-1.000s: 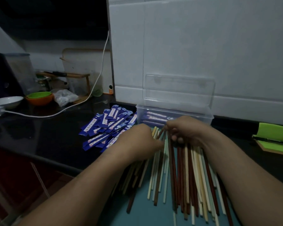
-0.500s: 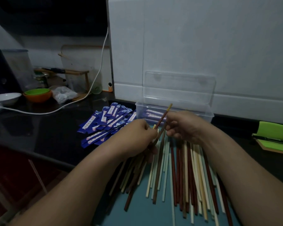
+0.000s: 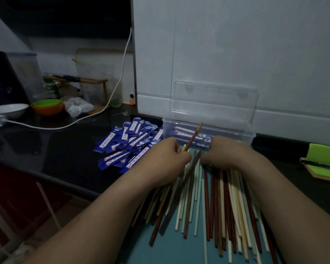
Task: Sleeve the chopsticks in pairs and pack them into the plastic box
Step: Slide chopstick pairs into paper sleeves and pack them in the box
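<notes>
Dark glossy countertop fills the left and middle of the frame, backed by a white panelled wall, with a teal mat at the lower centre. On the mat lie the loose chopsticks, red-brown, cream and pale green. Their long axes run from the bottom edge up toward the hands and fan slightly outward at the near ends.

The left hand is curled into a fist around one red-brown chopstick. It slants up and to the right, its yellowish tip raised in front of the plastic box and its lower part hidden by the hand. The right hand sits knuckles-up on the far ends of the loose chopsticks. Its fingers are tucked under and hidden, so whether they pinch anything cannot be told.

Just behind both hands stands the clear box, its lid open and leaning against the wall. A few sleeved pairs lie inside it, lengthwise left to right. Left of the box is a heap of blue paper sleeves.

At the far left are an orange bowl, a white dish and a white cable; a green notepad lies at the right edge.
</notes>
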`<state>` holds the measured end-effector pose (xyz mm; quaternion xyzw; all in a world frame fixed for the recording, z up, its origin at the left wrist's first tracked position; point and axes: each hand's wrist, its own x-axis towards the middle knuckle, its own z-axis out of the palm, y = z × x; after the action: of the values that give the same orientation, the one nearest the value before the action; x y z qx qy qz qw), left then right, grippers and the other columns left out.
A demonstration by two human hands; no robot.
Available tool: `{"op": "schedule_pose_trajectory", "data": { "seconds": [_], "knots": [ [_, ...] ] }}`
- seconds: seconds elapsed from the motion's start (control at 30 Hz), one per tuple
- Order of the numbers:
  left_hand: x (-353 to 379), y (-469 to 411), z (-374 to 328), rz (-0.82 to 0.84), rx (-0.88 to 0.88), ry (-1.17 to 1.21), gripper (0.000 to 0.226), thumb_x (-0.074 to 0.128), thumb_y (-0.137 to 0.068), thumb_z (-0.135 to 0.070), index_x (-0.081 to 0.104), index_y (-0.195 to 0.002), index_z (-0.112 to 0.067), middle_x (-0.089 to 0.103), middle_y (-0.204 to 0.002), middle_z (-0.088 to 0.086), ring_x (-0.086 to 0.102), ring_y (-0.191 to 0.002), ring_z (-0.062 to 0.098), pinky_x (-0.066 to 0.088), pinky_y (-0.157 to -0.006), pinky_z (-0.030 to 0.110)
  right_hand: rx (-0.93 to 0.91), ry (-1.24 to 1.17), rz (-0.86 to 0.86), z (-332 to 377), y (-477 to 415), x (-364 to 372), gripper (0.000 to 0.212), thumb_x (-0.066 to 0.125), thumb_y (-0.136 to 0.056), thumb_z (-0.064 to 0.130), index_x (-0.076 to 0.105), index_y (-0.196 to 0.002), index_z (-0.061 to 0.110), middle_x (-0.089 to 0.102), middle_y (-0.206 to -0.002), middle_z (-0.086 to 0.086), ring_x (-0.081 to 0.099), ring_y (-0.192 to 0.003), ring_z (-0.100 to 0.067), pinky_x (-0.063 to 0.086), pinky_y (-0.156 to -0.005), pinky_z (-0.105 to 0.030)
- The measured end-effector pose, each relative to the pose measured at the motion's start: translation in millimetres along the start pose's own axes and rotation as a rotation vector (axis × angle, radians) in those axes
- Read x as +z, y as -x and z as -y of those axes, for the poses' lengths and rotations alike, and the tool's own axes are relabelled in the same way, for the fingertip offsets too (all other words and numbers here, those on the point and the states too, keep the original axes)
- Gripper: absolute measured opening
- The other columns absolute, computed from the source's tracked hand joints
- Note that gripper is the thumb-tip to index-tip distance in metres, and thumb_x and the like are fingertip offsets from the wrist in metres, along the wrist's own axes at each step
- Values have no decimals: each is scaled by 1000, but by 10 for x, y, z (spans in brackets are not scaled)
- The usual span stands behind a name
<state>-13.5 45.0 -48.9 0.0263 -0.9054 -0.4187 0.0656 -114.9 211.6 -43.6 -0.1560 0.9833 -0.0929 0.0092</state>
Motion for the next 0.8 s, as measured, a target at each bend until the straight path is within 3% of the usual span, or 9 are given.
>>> {"op": "schedule_pose_trajectory", "data": {
  "seconds": [0.13, 0.23, 0.3, 0.47, 0.67, 0.8],
  "knots": [
    [28, 19, -37, 22, -3, 37, 18, 57, -100, -28, 58, -102, -10, 75, -81, 5, 60, -45, 0, 49, -51, 27, 26, -15, -23, 48, -13, 14, 30, 73, -85, 47, 70, -92, 18, 66, -86, -3, 65, -79, -18, 56, -69, -34],
    [7, 46, -45, 31, -20, 80, 20, 55, -100, -28, 58, -105, -8, 77, -77, 4, 62, -47, 7, 46, -46, 23, 76, -283, -10, -3, -14, -41, 27, 71, -82, 40, 70, -80, 13, 70, -75, -3, 66, -69, -20, 53, -63, -34],
    [-10, 56, -44, 52, -42, 148, 23, 53, -101, -27, 57, -108, -6, 78, -77, 2, 66, -53, 14, 48, -52, 26, 92, -523, -2, -26, 5, -62, 27, 66, -85, 35, 68, -74, 11, 64, -59, -2, 56, -53, -18, 42, -53, -30],
    [-27, 39, -52, 152, -60, 381, 18, 50, -104, -20, 53, -104, -2, 79, -86, 13, 77, -74, 33, 58, -73, 42, -46, -1084, -34, 70, -16, -43, 25, 56, -98, 21, 62, -78, 6, 59, -57, -6, 44, -38, -15, 27, -40, -22],
    [-28, 25, -16, 219, -48, 467, 17, 44, -112, -25, 51, -105, -11, 76, -84, 12, 68, -61, 26, 52, -56, 33, -120, -1300, -186, 138, -54, -41, 21, 47, -104, 13, 58, -88, 5, 60, -58, -6, 51, -39, -16, 30, -34, -21],
    [-26, -22, 12, 117, 24, 446, 18, 46, -112, -24, 56, -104, -11, 67, -73, 4, 58, -54, 20, 45, -58, 32, -248, -1344, 19, 159, -8, -3, 27, 50, -108, 28, 63, -102, 4, 58, -63, -6, 52, -44, -16, 33, -38, -22]
  ]
}}
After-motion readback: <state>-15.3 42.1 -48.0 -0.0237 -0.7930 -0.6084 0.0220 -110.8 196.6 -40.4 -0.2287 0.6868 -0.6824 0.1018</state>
